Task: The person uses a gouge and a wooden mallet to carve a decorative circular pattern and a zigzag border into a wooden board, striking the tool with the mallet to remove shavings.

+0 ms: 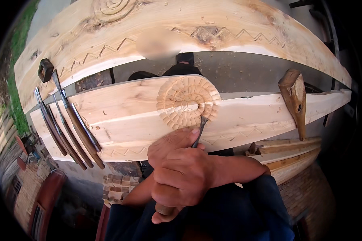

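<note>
Both of my hands are on one carving chisel (199,132), its dark steel blade tip resting at the lower edge of a carved spiral rosette (185,96). My right hand (183,176) is wrapped round the handle, and the handle's wooden end shows below the fist. Behind it, my left hand (169,146) steadies the blade with the thumb lying along it; its other fingers are partly hidden. The rosette is cut into a long pale wooden board (128,104), made of rings of small wedge-shaped cuts. A faint zigzag line runs along the board's near edge.
Several wooden-handled chisels (74,136) lie across the board's left end, near a dark metal ring-shaped head (46,70). A wooden mallet (295,100) rests at the right. Beyond is a second carved board (245,36) with a zigzag. Wood blocks (118,186) are stacked below left.
</note>
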The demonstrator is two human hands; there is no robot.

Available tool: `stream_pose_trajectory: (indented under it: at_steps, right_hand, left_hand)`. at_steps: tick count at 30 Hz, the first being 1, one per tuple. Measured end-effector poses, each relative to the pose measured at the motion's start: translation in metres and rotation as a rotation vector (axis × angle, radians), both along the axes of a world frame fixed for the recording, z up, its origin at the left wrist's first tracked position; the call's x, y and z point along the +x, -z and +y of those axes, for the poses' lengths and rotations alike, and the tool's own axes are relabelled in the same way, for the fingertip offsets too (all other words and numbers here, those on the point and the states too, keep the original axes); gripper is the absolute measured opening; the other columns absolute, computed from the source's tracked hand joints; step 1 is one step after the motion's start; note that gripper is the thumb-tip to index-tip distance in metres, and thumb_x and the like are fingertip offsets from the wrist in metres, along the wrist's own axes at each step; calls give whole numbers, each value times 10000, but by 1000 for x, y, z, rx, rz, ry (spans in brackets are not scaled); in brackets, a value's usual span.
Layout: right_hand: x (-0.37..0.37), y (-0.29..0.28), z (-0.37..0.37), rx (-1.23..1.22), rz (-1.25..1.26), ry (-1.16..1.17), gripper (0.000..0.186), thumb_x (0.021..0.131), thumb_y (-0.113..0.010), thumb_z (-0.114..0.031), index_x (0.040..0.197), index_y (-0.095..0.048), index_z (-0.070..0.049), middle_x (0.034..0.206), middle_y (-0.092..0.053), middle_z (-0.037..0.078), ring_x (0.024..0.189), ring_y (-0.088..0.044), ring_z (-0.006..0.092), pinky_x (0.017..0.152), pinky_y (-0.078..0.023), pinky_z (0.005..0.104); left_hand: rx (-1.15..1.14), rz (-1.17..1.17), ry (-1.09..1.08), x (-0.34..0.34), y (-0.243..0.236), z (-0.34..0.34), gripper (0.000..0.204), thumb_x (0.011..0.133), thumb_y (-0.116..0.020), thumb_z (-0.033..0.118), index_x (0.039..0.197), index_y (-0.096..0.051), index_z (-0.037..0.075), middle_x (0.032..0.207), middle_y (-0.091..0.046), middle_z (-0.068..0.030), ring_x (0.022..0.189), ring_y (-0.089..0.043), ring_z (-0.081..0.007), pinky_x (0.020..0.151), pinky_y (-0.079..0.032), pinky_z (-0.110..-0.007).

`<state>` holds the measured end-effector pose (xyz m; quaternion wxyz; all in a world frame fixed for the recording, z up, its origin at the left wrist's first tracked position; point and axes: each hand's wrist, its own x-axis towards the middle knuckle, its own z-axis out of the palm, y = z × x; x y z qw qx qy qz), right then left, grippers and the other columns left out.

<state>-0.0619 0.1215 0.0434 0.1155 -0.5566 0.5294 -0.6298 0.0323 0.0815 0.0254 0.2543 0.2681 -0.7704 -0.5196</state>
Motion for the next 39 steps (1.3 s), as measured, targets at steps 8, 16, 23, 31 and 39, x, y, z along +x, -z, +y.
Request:
stream_pose_trajectory:
  at_steps: [8, 16, 23, 31, 39]
  right_hand:
    - [-11, -38, 10, -12, -90, 83, 671, 1009, -651, -680, 756, -508, -76, 639, -470, 30, 505, -511, 157, 462, -423, 310]
    - [-79, -40, 20, -100, -949, 363, 790, 1028, -351, -865, 964, -465, -86, 623, -562, 113, 394, -338, 131, 394, -349, 228]
    - [-101, -19, 19, -143, -1127, 371, 678, 1119, -340, -740, 895, -451, -110, 549, -470, 73, 358, -285, 109, 352, -260, 241]
    - [-111, -11, 26, -129, -1024, 145, 600, 1115, -420, -703, 873, -433, -153, 560, -464, 29, 355, -290, 110, 359, -276, 248]
    - [-114, -5, 25, -126, -1016, 14, 605, 1118, -369, -720, 876, -408, -167, 549, -481, 28, 332, -322, 109, 343, -247, 251]
  left_hand:
    - [-121, 95, 243, -7, 1, -14, 433, 869, -844, 139, 1247, -753, -52, 1100, -806, -208, 868, -806, -340, 748, -639, -404]
    - [-279, 113, 183, -24, 20, 28, 803, 860, -917, 197, 1507, -561, -118, 1192, -798, -210, 823, -797, -238, 649, -595, -313]
    - [-329, -68, 252, -35, 19, 33, 869, 897, -896, 251, 1545, -489, -161, 1238, -777, -260, 795, -792, -245, 645, -601, -322]
    - [-392, -77, 258, -37, 22, 32, 835, 940, -857, 249, 1521, -474, -213, 1288, -742, -327, 909, -823, -294, 686, -628, -336]
    - [-417, -83, 260, -35, 23, 32, 828, 958, -840, 250, 1522, -462, -224, 1276, -737, -346, 939, -827, -326, 725, -643, -351]
